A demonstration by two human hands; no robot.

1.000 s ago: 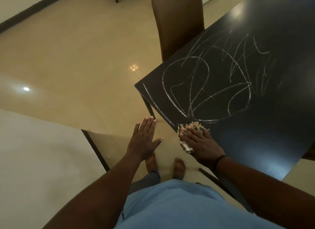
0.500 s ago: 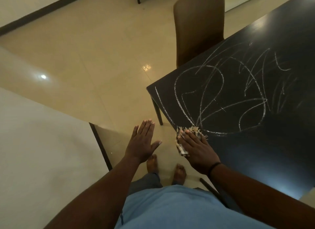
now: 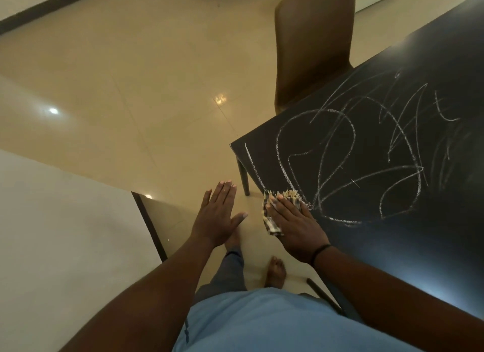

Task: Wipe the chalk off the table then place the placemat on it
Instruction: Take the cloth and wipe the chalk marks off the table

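Note:
A black table [image 3: 408,249] fills the right side, and white chalk scribbles [image 3: 348,165] loop across its near corner. My right hand [image 3: 293,226] lies flat, fingers straight, pressing a striped, fringed cloth [image 3: 272,210] onto the table's near edge, just below the scribbles. Part of the cloth hangs over the edge. My left hand [image 3: 217,218] hovers open in the air to the left of the table, fingers straight and together, touching nothing. No placemat shows in view.
A brown chair [image 3: 311,45] stands pushed against the table's far side. A pale counter or wall surface [image 3: 62,247] with a dark edge lies at the left. Glossy beige floor tiles [image 3: 146,84] spread behind. My bare feet stand below, between counter and table.
The view has shifted, so the table sits further right in frame. My right hand and the cloth stay at the table's near edge by the scribbles. The left hand still hovers flat.

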